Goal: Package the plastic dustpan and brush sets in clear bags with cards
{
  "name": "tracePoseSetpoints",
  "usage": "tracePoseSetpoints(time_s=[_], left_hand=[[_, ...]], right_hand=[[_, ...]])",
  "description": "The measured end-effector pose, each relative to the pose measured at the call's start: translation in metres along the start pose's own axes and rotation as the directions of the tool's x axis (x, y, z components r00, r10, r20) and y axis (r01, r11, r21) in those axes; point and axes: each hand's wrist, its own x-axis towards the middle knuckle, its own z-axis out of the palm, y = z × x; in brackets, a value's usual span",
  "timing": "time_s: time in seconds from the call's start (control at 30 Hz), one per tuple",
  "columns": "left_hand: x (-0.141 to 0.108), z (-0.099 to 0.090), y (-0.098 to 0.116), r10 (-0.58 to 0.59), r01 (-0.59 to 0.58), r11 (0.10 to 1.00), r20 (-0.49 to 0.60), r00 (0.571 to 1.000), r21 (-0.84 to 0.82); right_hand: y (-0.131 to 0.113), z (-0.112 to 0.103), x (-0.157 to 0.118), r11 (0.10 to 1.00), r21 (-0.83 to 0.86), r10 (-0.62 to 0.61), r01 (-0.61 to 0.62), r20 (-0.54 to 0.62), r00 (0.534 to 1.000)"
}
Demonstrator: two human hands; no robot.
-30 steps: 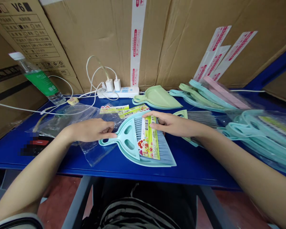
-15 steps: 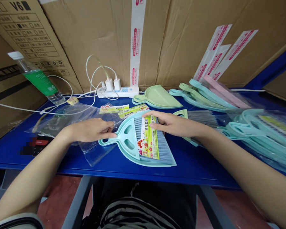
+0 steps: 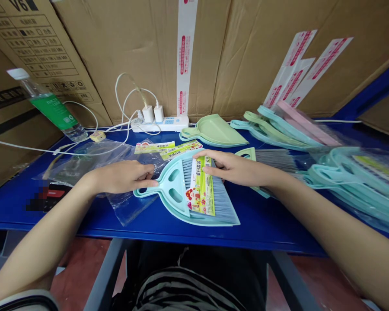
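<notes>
Grasping the handle point(image 3: 162, 185), the left hand point(image 3: 126, 176) is steadying the aqua dustpan-and-brush set point(image 3: 182, 185) on the counter point(image 3: 262, 229); under the right hand point(image 3: 228, 167), its grip unclear, the label card point(image 3: 201, 186) is shifting slightly handleward, apparently being positioned.

Beyond my left hand point(image 3: 126, 176) and right hand point(image 3: 228, 166) I face a wall of brown cardboard point(image 3: 132, 39), with 1 tape strip point(image 3: 185, 52) above the gap between them. A blue tabletop point(image 3: 262, 222) lies beneath both. Past my right hand, a blue beam point(image 3: 372, 93) slants. Below, reddish floor point(image 3: 81, 268) shows beside grey bars point(image 3: 106, 274).
</notes>
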Motion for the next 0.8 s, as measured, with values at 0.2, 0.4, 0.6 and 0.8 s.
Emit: tracePoseSetpoints(time_s=[0.2, 0.4, 0.6, 0.8], left_hand=[[0.0008, 0.0003, -0.0008, 0.004, -0.004, 1.0, -0.001, 1.0, 0.015], [0.0, 0.0, 0.0002, 0.002, -0.002, 1.0, -0.002, 1.0, 0.027], [-0.0005, 0.0007, -0.0022, 0.027, -0.026, 1.0, -0.015, 1.0, 0.012], [-0.0006, 0.0011, -0.0018, 0.022, -0.022, 1.0, -0.014, 1.0, 0.009]], right_hand=[[0.0021, 0.0001, -0.0005, 1.0, -0.003, -0.014, 0.014, -0.002, 1.0], [0.0023, 0.0003, -0.0002, 1.0, 0.015, -0.016, 0.016, 0.009, 1.0], [0.0018, -0.0001, -0.0006, 1.0, -0.016, -0.025, 0.024, -0.016, 1.0], [0.0023, 0.0001, -0.0003, 1.0, -0.013, -0.02, 0.019, -0.01, 1.0]])
